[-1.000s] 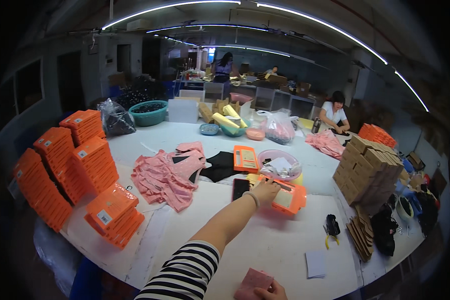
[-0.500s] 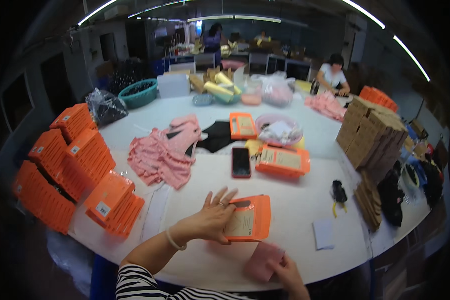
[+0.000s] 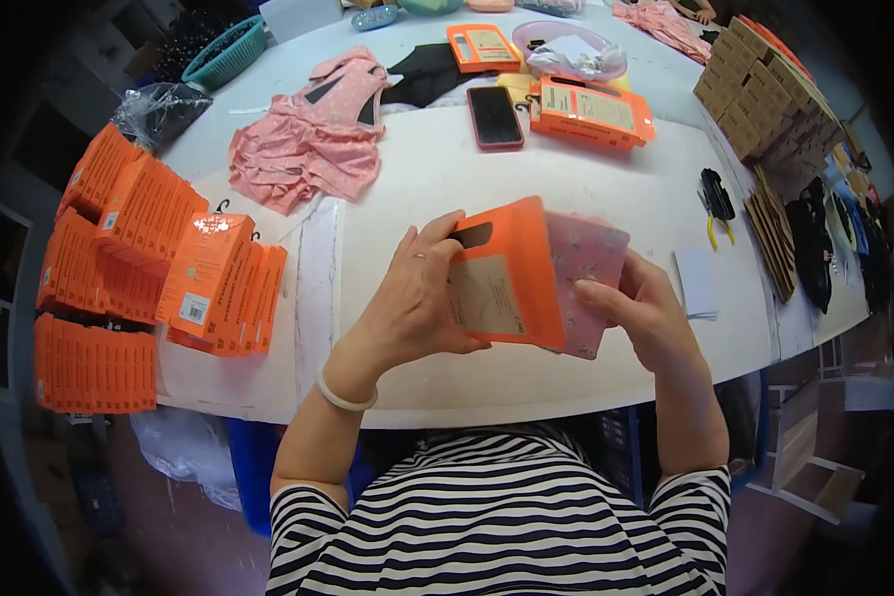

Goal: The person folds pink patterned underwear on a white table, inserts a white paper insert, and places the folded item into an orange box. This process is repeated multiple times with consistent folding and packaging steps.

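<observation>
My left hand [image 3: 407,298] grips the left side of a flat orange box [image 3: 531,273] with a beige panel, thumb below and fingers on top. The box is lifted and tilted over the near part of the table. My right hand [image 3: 651,313] pinches a flat pink piece with a small floral print [image 3: 588,263], perhaps folded cloth. Its left part sits at the box's right end, overlapped by the orange edge. I cannot tell how far inside the box it reaches.
Stacked orange boxes [image 3: 134,214] and a hooked group [image 3: 223,283] stand at left. Beyond my hands lie a pink ruffled garment [image 3: 308,139], a phone [image 3: 496,117] and another orange box [image 3: 591,111]. At right are yellow-handled pliers [image 3: 717,223], white papers [image 3: 696,283] and brown cartons [image 3: 760,94].
My left hand has raised the orange box off the table. My right hand has brought the pink piece up from the table edge to the box's right end. The view has tilted downward.
</observation>
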The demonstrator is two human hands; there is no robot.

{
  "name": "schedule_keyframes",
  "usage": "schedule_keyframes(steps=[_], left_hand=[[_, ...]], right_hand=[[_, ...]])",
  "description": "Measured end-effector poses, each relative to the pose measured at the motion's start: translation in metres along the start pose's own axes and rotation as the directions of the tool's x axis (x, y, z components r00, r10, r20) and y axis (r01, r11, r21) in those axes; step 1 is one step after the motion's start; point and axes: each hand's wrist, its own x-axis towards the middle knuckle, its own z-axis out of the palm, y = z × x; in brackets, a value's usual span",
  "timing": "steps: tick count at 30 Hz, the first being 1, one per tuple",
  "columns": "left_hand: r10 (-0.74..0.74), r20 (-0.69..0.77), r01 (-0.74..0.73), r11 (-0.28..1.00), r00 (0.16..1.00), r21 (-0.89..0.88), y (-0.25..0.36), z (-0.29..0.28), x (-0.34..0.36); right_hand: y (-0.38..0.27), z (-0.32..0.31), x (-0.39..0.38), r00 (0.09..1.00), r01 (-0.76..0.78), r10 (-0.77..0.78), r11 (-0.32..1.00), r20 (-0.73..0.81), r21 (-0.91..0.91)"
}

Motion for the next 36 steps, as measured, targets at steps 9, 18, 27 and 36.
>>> schedule_keyframes(steps=[9, 18, 27, 36], left_hand=[[-0.021, 0.230, 0.029, 0.999, 0.973, -0.032, 0.016, 0.002, -0.007], [-0.157, 0.236, 0.177, 0.982, 0.959, -0.064, 0.008, 0.030, -0.047], [-0.068, 0.214, 0.079, 0.996, 0.974, -0.044, 0.009, 0.034, -0.053], [-0.041, 0.226, 0.054, 0.997, 0.973, -0.050, 0.010, 0.033, -0.052]], right_hand=[[-0.005, -0.002, 0.013, 0.907, -0.339, 0.389, 0.900, 0.158, -0.273], [0.061, -0.015, 0.005, 0.824, -0.544, 0.555, 0.831, 0.108, -0.119], [0.104, -0.019, 0.000, 0.840, -0.542, 0.491, 0.779, 0.229, 0.315], [0.112, 0.001, -0.003, 0.889, -0.457, 0.427, 0.851, 0.168, 0.258]])
